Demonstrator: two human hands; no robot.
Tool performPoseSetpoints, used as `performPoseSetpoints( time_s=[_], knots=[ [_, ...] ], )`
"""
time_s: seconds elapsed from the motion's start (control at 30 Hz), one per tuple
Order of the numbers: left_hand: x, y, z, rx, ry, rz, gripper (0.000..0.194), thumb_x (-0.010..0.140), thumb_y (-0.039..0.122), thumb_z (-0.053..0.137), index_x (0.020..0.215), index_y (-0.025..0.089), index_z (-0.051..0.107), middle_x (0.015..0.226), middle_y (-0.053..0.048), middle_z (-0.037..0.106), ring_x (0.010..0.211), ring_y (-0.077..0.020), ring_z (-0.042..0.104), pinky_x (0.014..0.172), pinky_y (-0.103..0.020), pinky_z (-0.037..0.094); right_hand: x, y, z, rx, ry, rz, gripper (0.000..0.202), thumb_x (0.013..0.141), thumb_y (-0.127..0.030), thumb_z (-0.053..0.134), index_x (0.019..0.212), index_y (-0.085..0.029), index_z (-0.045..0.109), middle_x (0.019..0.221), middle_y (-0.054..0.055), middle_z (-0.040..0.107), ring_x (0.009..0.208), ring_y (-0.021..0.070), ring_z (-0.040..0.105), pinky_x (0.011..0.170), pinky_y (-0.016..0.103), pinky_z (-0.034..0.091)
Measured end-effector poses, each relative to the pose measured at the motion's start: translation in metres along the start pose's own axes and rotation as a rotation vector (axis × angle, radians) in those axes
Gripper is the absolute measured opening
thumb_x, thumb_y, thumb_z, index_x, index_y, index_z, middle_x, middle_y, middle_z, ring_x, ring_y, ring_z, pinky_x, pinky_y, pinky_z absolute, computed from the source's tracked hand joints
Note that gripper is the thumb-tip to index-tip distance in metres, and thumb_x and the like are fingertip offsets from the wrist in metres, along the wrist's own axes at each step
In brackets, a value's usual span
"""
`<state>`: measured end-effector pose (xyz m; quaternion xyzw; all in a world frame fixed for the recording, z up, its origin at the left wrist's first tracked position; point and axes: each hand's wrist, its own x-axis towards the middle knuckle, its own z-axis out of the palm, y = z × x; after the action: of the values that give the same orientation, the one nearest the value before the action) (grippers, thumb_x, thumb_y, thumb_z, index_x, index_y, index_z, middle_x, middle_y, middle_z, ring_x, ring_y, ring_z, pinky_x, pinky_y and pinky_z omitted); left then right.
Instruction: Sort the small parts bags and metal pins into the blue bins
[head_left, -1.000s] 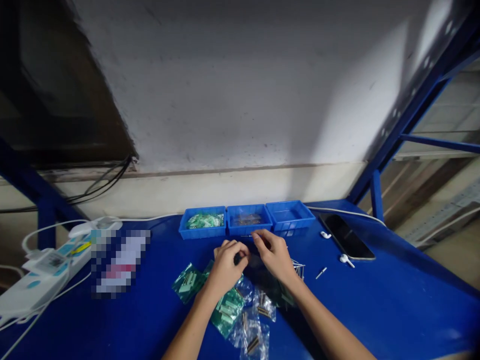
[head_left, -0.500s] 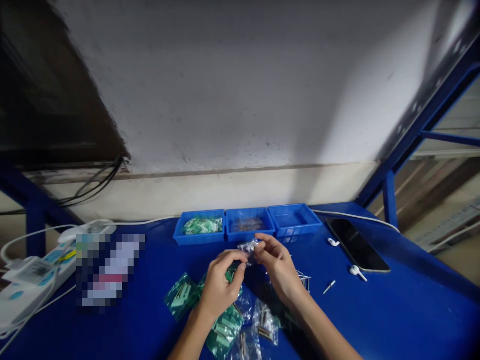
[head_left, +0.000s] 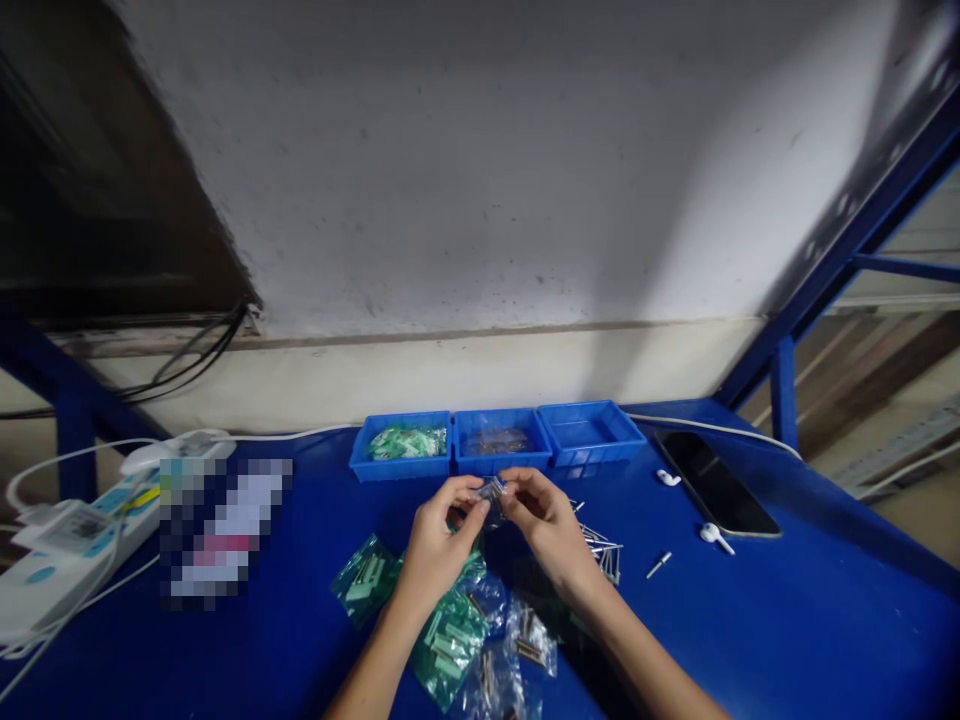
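Note:
Between my two hands is a small clear plastic bag [head_left: 493, 492], pinched at its upper edges just in front of the blue bins. My left hand [head_left: 445, 530] grips its left side between thumb and fingers. On its right side my right hand [head_left: 546, 515] pinches it too; what the bag contains is hard to make out. Under and around my forearms lie green bags [head_left: 448, 645] with pale plugs and screws, and clear bags [head_left: 531, 640] with metal pieces. Several metal rivets [head_left: 604, 552] lie loose beside my right wrist.
Three blue bins stand in a row: the left bin [head_left: 401, 468] has green bags, the middle bin [head_left: 501, 463] clear bags. The right bin [head_left: 592, 455] is beside them. A phone [head_left: 716, 483], white earbuds [head_left: 715, 536] and a single rivet [head_left: 658, 565] lie right; a power strip [head_left: 112, 540] left.
My left hand has closed onto the clear bag's left edge, and the bag now sits stretched between both hands. The view has shifted slightly.

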<state>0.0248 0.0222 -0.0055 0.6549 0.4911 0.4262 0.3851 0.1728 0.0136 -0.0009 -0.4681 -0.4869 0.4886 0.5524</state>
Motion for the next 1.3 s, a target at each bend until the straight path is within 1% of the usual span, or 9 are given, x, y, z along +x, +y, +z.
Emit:
performPoseSetpoints(
  time_s=[0.13,0.27,0.43,0.57,0.8,0.9,1.0,1.17,1.3],
  knots=[
    [0.001,0.001,-0.001,-0.029,0.006,-0.024,0.026,0.081,0.038,0.055,0.098,0.018,0.061,0.086,-0.005,0.068,0.082,-0.0181,0.063,0.07,-0.027,0.047,-0.002,0.005,0.0,-0.114,-0.056,-0.032,0.022,0.078,-0.038,0.057,0.084,-0.017,0.058,0.074,0.002,0.059,0.065,0.014,0.054,0.061,0.025,0.042],
    [0.001,0.001,-0.003,0.015,-0.078,0.0,0.022,0.08,0.034,0.056,0.092,0.018,0.065,0.085,-0.005,0.07,0.078,-0.018,0.064,0.071,-0.027,0.048,-0.005,0.007,0.0,-0.297,-0.05,-0.195,0.012,0.082,-0.026,0.052,0.092,-0.02,0.053,0.08,0.002,0.06,0.073,0.0158,0.057,0.068,0.027,0.044],
    [0.002,0.002,-0.008,0.064,-0.154,0.019,0.015,0.079,0.027,0.053,0.08,0.017,0.066,0.076,-0.003,0.068,0.072,-0.0167,0.062,0.069,-0.025,0.047,-0.009,0.003,0.0,-0.519,-0.13,-0.356,0.01,0.082,-0.015,0.047,0.086,-0.022,0.052,0.08,0.002,0.061,0.074,0.0167,0.057,0.068,0.027,0.043],
    [0.0,0.007,-0.011,0.125,-0.185,0.019,0.014,0.077,0.02,0.051,0.071,0.017,0.064,0.069,-0.001,0.066,0.07,-0.0164,0.061,0.065,-0.023,0.045,-0.012,0.001,0.001,-0.601,-0.161,-0.392,0.014,0.081,-0.01,0.044,0.083,-0.021,0.052,0.077,0.002,0.06,0.071,0.0161,0.054,0.065,0.026,0.041],
    [0.001,0.003,-0.009,0.102,-0.169,-0.029,0.025,0.071,0.011,0.045,0.076,0.018,0.068,0.077,-0.001,0.07,0.076,-0.0173,0.065,0.072,-0.025,0.047,-0.01,0.004,0.0,-0.633,-0.103,-0.43,0.015,0.081,-0.009,0.042,0.084,-0.021,0.05,0.078,0.004,0.058,0.073,0.0172,0.054,0.065,0.027,0.041],
    [0.003,-0.003,-0.01,0.077,-0.07,-0.058,0.023,0.075,0.015,0.046,0.082,0.018,0.067,0.079,-0.003,0.07,0.076,-0.0176,0.065,0.072,-0.026,0.047,-0.007,0.004,-0.004,-0.616,-0.028,-0.471,0.017,0.082,-0.009,0.044,0.091,-0.02,0.052,0.082,0.004,0.059,0.076,0.0177,0.055,0.068,0.028,0.042],
    [0.003,-0.004,-0.01,0.075,0.02,-0.111,0.019,0.078,0.031,0.053,0.079,0.017,0.066,0.07,-0.003,0.067,0.068,-0.0176,0.062,0.065,-0.026,0.046,-0.006,0.0,-0.007,-0.623,0.037,-0.535,0.018,0.083,-0.01,0.046,0.094,-0.021,0.055,0.086,0.005,0.061,0.081,0.0187,0.054,0.072,0.03,0.043],
    [-0.002,0.004,-0.006,-0.235,-0.059,-0.314,0.044,0.081,0.054,0.048,0.073,0.013,0.063,0.061,-0.003,0.058,0.057,-0.0135,0.054,0.046,-0.02,0.035,-0.012,-0.002,-0.004,-0.615,-0.034,-0.645,0.019,0.082,-0.008,0.046,0.085,-0.021,0.059,0.088,0.005,0.06,0.086,0.0187,0.053,0.076,0.033,0.043],
    [-0.001,0.006,-0.006,-0.248,-0.035,-0.199,0.036,0.081,0.048,0.053,0.082,0.014,0.063,0.069,-0.002,0.061,0.064,-0.0141,0.056,0.051,-0.02,0.039,-0.017,0.003,0.002,-0.669,-0.051,-0.675,0.023,0.081,-0.008,0.046,0.089,-0.022,0.063,0.107,0.008,0.053,0.103,0.0216,0.048,0.087,0.037,0.041]
  ],
)
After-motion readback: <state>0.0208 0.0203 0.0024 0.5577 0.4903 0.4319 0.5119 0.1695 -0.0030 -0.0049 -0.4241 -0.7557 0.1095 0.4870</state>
